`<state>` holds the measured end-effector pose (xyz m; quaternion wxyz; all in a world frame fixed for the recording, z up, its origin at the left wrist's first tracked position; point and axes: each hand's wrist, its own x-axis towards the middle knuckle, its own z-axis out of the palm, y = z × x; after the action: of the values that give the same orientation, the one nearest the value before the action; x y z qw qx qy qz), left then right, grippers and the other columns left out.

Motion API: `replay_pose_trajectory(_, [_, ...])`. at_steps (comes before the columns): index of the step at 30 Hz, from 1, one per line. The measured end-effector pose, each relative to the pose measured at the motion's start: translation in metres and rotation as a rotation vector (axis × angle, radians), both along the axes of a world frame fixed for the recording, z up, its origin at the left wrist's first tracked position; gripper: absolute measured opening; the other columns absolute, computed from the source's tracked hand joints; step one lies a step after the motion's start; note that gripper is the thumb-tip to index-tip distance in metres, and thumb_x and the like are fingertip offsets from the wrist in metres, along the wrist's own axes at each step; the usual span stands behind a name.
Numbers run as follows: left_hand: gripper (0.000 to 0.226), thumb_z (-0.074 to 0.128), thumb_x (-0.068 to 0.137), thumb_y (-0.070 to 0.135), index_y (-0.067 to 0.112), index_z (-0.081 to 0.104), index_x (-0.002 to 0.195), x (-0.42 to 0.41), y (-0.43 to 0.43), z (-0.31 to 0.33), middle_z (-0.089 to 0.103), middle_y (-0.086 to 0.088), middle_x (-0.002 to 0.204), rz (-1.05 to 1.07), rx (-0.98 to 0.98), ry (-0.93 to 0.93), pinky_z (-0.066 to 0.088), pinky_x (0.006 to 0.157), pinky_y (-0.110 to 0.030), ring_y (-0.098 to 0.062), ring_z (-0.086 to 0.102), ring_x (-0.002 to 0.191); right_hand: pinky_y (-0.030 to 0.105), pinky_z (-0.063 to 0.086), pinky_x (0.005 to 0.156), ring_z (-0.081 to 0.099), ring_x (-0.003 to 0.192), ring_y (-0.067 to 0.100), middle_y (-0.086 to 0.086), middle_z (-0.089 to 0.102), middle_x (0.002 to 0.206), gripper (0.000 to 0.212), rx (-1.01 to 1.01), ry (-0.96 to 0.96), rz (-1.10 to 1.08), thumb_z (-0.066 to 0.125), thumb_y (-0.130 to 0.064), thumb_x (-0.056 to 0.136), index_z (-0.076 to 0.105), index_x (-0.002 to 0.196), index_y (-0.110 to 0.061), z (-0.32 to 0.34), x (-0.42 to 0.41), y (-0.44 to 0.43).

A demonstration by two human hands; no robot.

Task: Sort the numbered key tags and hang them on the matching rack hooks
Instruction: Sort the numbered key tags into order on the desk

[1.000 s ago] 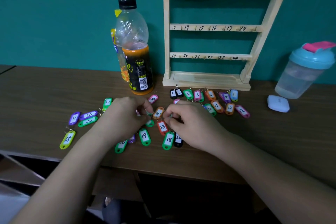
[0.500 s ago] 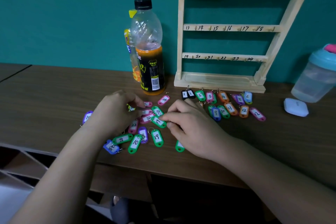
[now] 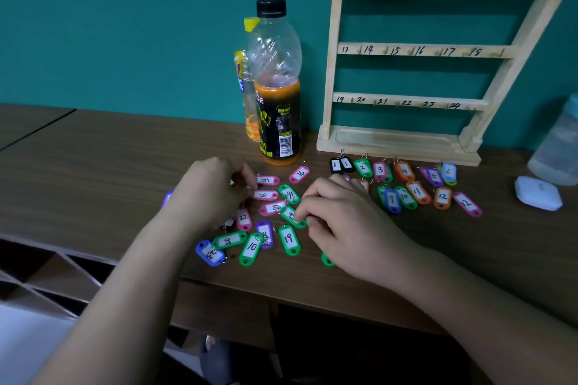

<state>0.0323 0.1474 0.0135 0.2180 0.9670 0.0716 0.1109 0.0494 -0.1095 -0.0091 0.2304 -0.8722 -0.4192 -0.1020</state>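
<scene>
Since a second ago both hands have drawn the loose coloured plastic key tags (image 3: pixel 266 219) closer together. The right hand (image 3: pixel 341 228) now pinches a green oval tag (image 3: pixel 292 216) between narrowed fingertips; the left hand (image 3: pixel 212 191) rests curled on a pink tag marked 16 (image 3: pixel 265 195), though whether it grips is unclear. Sorting is under way: low numbers lie beyond the right fingers, below the bare wooden hook rack (image 3: pixel 406 50). Next, probably pairing the teens.
</scene>
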Motion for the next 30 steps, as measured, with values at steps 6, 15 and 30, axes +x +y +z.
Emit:
replay_pose_trajectory(6, [0.016,0.073,0.091,0.018,0.034,0.074,0.094,-0.008,0.026,0.008,0.073,0.012,0.088,0.071,-0.071,-0.109,0.046,0.070,-0.024,-0.007,0.067,0.084,0.041,0.040,0.096,0.049,0.103,0.011,-0.017,0.057,0.102,0.014,0.061,-0.034,-0.002,0.065,-0.018,0.100,0.074,0.105,-0.028,-0.004,-0.001,0.002])
replay_pose_trajectory(15, [0.024,0.077,0.090,0.021,0.041,0.075,0.102,-0.017,0.046,0.004,0.066,0.015,0.099,0.049,-0.045,0.070,0.039,0.069,-0.008,-0.001,0.063,0.089,0.038,0.041,0.092,0.052,0.100,0.013,-0.015,0.059,0.098,0.010,0.147,-0.071,0.005,0.063,-0.024,0.105,0.073,0.103,-0.024,-0.010,-0.003,0.007])
replay_pose_trajectory(30, [0.015,0.085,0.083,0.038,0.029,0.074,0.087,-0.014,0.044,0.000,0.068,0.013,0.092,0.068,0.008,0.065,0.048,0.074,-0.023,-0.004,0.062,0.087,0.034,0.043,0.092,0.055,0.100,0.011,-0.018,0.059,0.097,0.009,0.218,-0.014,0.001,0.065,-0.024,0.102,0.071,0.096,-0.024,-0.014,-0.003,0.006])
